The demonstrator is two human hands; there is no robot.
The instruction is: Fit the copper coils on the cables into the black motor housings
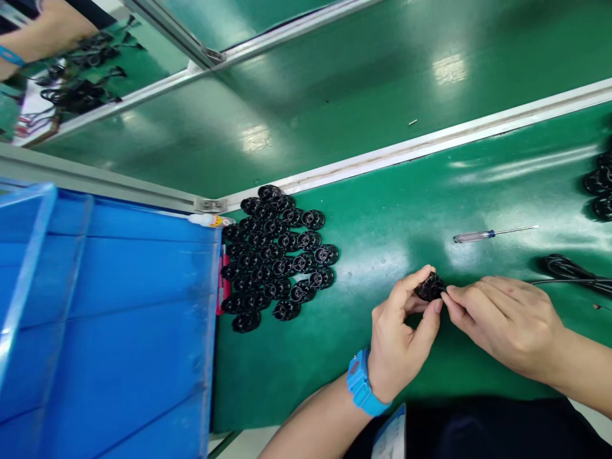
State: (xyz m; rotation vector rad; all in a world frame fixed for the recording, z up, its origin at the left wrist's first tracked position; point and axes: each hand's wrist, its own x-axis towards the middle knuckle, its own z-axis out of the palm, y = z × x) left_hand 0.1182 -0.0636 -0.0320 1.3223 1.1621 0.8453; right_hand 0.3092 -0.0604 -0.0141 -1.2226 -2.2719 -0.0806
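- The left hand (399,335), with a bright blue wristwatch (362,384) on its wrist, was raised just above the green bench mat (411,191), thumb and fingers curled and clamped around a small round black plastic part (429,287).
- The right hand (502,319) met it from the other side, its fingertips (449,294) pinched together against the right edge of the same black part; what lay between them was too small to make out.
- The black part sat between the two hands, near the lower middle of the mat, held clear of the surface.
- A heap of matching black round ribbed parts (277,255) lay on the mat to the left, well apart from the hands and just beside a large blue plastic bin (105,319).
- A small screwdriver with a clear handle and a thin metal shaft (492,234) lay on the mat above the hands, near but not touching them.
- A coil of black cable (568,271) rested at the right, beyond the right hand.
- More black parts (600,188) showed at the far right edge.
- A white metal rail (430,143) ran aslant across the bench beyond the mat.
- Another person's arm (43,29) showed at the top left corner, over a tangle of dark wires.
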